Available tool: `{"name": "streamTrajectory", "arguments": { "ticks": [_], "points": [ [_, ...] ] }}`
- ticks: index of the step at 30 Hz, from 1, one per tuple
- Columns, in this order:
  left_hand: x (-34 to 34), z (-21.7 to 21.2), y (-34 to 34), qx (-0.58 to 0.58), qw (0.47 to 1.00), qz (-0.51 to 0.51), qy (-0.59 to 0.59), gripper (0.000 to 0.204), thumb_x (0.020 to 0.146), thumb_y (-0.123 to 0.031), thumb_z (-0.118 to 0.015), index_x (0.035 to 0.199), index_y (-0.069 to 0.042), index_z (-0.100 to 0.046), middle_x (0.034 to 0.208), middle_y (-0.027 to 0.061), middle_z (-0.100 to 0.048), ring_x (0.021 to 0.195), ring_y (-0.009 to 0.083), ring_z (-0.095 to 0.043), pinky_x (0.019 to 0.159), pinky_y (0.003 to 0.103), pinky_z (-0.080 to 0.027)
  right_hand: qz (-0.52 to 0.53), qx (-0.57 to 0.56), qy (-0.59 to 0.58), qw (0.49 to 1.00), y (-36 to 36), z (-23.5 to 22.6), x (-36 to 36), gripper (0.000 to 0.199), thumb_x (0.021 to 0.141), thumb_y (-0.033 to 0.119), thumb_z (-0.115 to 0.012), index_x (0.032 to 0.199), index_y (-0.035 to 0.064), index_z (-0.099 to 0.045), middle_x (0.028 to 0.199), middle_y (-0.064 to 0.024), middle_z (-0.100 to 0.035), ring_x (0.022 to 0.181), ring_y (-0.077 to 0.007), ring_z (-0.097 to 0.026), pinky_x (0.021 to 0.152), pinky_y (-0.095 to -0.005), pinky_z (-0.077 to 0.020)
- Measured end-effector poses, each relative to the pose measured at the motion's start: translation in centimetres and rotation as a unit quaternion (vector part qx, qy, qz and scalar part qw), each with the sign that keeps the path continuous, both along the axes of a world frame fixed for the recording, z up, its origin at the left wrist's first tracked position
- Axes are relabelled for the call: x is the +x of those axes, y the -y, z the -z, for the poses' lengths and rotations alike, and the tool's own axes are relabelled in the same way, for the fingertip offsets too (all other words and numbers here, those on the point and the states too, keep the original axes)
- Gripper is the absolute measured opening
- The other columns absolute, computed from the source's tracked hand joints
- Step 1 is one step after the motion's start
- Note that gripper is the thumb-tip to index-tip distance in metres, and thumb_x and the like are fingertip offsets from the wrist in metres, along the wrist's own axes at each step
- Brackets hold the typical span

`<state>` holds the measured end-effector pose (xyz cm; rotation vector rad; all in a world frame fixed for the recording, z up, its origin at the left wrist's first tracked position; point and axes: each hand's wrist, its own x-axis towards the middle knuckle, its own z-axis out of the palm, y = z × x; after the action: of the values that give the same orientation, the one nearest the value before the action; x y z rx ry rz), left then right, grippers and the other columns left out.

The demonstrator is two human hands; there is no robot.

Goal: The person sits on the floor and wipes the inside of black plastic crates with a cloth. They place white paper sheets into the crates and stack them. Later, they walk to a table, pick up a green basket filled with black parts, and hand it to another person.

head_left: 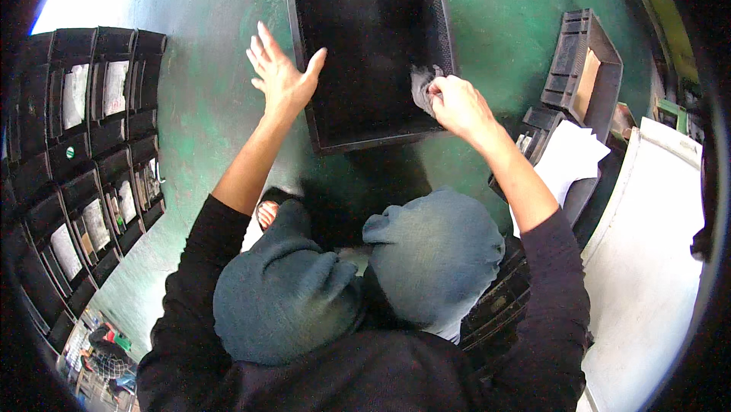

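A large black plastic crate (373, 140) stands on the green floor in front of my knees, its inside dark. At its right wall, my right hand (461, 107) pinches a crumpled grey cloth (423, 86), which hangs just inside the rim. My left hand (285, 77) is at the crate's left rim with fingers spread and nothing in it. Whether that hand touches the rim, I cannot tell.
Black bins (87, 145) holding papers are stacked at the left. Along the right are another black crate (567, 54), white paper sheets (567, 157) and a white panel (647, 260). A person (109, 359) in a checked garment appears far off at lower left.
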<state>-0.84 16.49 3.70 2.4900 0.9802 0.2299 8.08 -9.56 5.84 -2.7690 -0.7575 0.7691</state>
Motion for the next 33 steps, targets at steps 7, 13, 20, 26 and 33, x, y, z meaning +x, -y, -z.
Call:
{"name": "streamTrajectory", "arguments": {
  "ticks": [7, 13, 20, 26, 33],
  "points": [
    [-0.3, 4.5, 0.9, -0.312, 0.923, -0.004, 0.226, 0.051, 0.085, -0.012, -0.061, 0.132, -0.003, -0.043, 0.112, 0.0103, -0.061, 0.099, 0.0148, -0.056, 0.090, 0.029, -0.042, -0.178, -0.222, -0.128, 0.950, -4.4, 2.0, -3.1, 0.023, 0.082, 0.016, -0.052, 0.088, -0.0009, -0.066, 0.097, -0.0234, -0.062, 0.096, -0.0371, -0.060, 0.081, -0.0430, -0.0492],
    [-0.2, 2.8, 1.4, -0.174, 0.955, 0.037, 0.239, 0.056, 0.080, -0.007, -0.061, 0.133, -0.003, -0.042, 0.116, 0.0184, -0.058, 0.105, 0.0254, -0.057, 0.094, 0.033, -0.042, -0.263, -0.036, -0.248, 0.932, -13.3, 5.1, -5.8, 0.024, 0.077, 0.016, -0.056, 0.090, -0.0003, -0.068, 0.098, -0.0227, -0.065, 0.091, -0.0349, -0.064, 0.078, -0.0418, -0.0524],
    [0.0, 2.8, 1.4, -0.158, 0.963, 0.034, 0.215, 0.056, 0.078, -0.004, -0.057, 0.132, -0.005, -0.043, 0.114, 0.0201, -0.057, 0.105, 0.0321, -0.056, 0.093, 0.036, -0.042, -0.233, 0.090, -0.275, 0.928, -12.7, 4.2, -6.1, 0.021, 0.068, 0.013, -0.056, 0.070, -0.0068, -0.064, 0.077, -0.0291, -0.062, 0.080, -0.0412, -0.064, 0.072, -0.0456, -0.0519],
    [0.0, 2.6, 1.5, -0.134, 0.966, 0.031, 0.220, 0.055, 0.078, -0.006, -0.058, 0.132, -0.006, -0.043, 0.113, 0.0197, -0.057, 0.104, 0.0327, -0.056, 0.092, 0.037, -0.043, -0.178, -0.041, -0.249, 0.951, -13.9, 5.1, -5.7, 0.038, 0.069, 0.019, -0.065, 0.101, -0.0002, -0.063, 0.099, -0.0224, -0.064, 0.095, -0.0345, -0.063, 0.079, -0.0415, -0.0521],
    [-0.4, 2.7, 1.4, -0.159, 0.968, 0.013, 0.191, 0.057, 0.077, -0.007, -0.058, 0.132, -0.009, -0.043, 0.113, 0.0176, -0.058, 0.104, 0.0333, -0.056, 0.092, 0.037, -0.043, -0.188, -0.239, -0.177, 0.936, -10.1, 2.6, -3.4, 0.025, 0.079, 0.020, -0.056, 0.095, 0.0055, -0.069, 0.099, -0.0139, -0.067, 0.094, -0.0282, -0.065, 0.077, -0.0411, -0.0535]
  ]
}}
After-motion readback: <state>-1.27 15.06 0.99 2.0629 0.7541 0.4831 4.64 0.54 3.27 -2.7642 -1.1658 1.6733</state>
